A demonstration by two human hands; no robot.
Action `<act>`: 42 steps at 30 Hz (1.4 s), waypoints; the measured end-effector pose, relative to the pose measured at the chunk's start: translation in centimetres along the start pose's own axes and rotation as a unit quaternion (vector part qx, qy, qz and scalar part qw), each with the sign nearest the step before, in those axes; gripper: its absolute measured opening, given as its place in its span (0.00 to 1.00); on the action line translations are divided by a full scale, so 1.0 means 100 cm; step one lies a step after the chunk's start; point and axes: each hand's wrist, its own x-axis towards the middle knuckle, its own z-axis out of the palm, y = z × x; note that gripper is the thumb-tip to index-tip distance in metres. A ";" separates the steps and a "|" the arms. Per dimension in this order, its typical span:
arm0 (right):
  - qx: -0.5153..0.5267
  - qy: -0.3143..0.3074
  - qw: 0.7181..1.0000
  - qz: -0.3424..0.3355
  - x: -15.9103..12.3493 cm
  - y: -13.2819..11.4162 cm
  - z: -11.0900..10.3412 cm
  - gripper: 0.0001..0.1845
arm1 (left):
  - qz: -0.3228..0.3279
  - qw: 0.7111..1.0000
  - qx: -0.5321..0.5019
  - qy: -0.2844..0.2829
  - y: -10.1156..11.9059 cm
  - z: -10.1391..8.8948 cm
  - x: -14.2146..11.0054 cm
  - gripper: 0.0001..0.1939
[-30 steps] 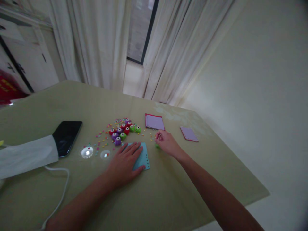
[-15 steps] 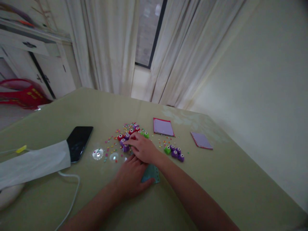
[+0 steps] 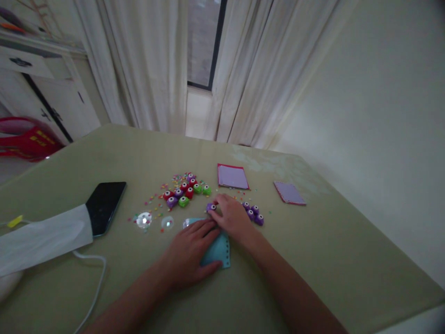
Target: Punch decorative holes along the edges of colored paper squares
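Between the thumb and fingers of my right hand (image 3: 231, 215) is a purple bead with an eye on it (image 3: 211, 208). My left hand (image 3: 191, 253) lies flat, fingers stretched out, on a light blue sheet (image 3: 219, 253) with a row of holes along its right edge. Past my left hand sits a pile of red, purple and green eye beads (image 3: 182, 191). A smaller group of purple eye beads (image 3: 255, 213) lies just right of my right hand, which hides part of it.
Colourful confetti bits (image 3: 156, 202) are strewn around the bead pile, near two clear discs (image 3: 143, 220). A red-edged lilac card (image 3: 232, 177) and another lilac card (image 3: 289, 192) lie farther back. On the left are a black phone (image 3: 106, 206), white paper (image 3: 52, 241) and a white cable (image 3: 100, 283).
My right hand has moved right, from the bead pile to beside the smaller group, with a purple bead in its fingers. The left hand stays on the blue sheet. The view has shifted slightly.
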 end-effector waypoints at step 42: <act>0.323 -0.019 0.938 0.122 -0.056 0.044 0.003 0.12 | -0.077 0.992 0.086 0.059 -0.019 0.008 -0.007 0.35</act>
